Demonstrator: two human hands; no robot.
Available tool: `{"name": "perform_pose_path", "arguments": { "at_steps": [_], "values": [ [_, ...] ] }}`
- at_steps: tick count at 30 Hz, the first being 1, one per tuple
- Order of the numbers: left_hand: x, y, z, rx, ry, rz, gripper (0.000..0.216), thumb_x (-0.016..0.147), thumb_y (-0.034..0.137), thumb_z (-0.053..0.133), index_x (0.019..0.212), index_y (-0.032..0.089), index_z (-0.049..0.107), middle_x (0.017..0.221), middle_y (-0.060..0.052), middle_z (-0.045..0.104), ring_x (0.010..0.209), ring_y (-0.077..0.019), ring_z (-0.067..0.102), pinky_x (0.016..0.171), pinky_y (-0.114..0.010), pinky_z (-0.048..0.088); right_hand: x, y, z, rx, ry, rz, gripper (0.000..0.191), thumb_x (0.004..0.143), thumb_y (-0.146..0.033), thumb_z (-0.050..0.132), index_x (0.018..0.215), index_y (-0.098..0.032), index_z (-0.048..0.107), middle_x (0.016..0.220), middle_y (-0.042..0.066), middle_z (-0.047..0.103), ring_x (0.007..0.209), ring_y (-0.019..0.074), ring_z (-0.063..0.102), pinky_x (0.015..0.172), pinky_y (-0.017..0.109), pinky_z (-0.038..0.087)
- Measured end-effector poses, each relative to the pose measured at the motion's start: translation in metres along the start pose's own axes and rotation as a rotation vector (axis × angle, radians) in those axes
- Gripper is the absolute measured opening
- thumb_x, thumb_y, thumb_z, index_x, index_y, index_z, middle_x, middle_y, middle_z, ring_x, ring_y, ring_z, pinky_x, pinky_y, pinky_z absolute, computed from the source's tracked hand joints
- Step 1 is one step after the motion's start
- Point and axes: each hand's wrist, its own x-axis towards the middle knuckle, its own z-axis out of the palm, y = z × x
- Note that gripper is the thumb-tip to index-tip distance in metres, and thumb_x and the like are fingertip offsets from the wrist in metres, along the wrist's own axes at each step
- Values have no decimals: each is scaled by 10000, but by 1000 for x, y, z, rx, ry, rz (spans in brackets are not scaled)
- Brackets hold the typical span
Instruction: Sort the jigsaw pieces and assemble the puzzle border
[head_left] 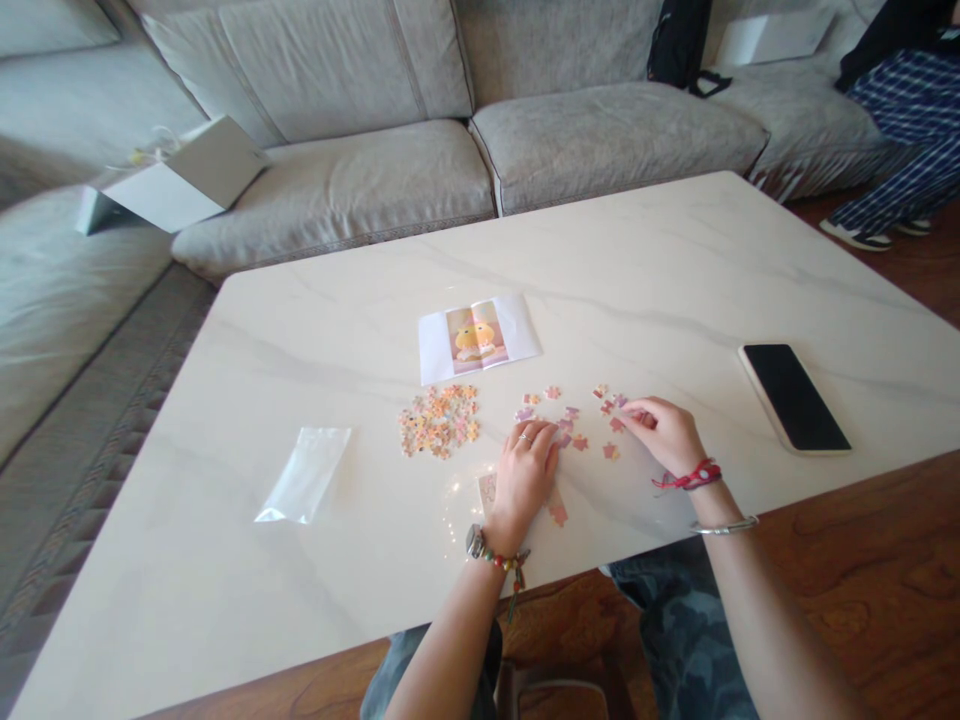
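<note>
A heap of small pastel puzzle pieces [439, 421] lies on the white marble table [675, 270]. Several loose pieces [570, 425] are scattered to its right. My left hand [523, 475] rests flat over some pieces, fingers stretched toward the loose ones. My right hand [664, 432] is curled, its fingertips pinching among the loose pieces near a red one; what it grips is too small to name. A reference picture [477, 337] of a yellow figure lies on the table behind the pieces.
An empty clear plastic bag [305, 474] lies to the left. A black phone [793, 396] lies to the right. A grey sofa [360, 170] wraps behind the table with a white box [176, 180] on it. Another person's legs [896, 140] show at far right.
</note>
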Motion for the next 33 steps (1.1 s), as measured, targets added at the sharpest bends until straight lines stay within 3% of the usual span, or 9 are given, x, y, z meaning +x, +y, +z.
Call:
{"name": "perform_pose_path", "arguments": {
  "at_steps": [33],
  "values": [
    [0, 0, 0, 14, -15, -16, 172, 827, 161, 454, 974, 202, 534, 978, -55, 578, 956, -183, 506, 857, -368, 456, -1, 2, 2, -27, -9, -24, 164, 712, -323, 538, 726, -191, 634, 689, 28, 646, 523, 126, 530, 574, 278, 464]
  ]
}}
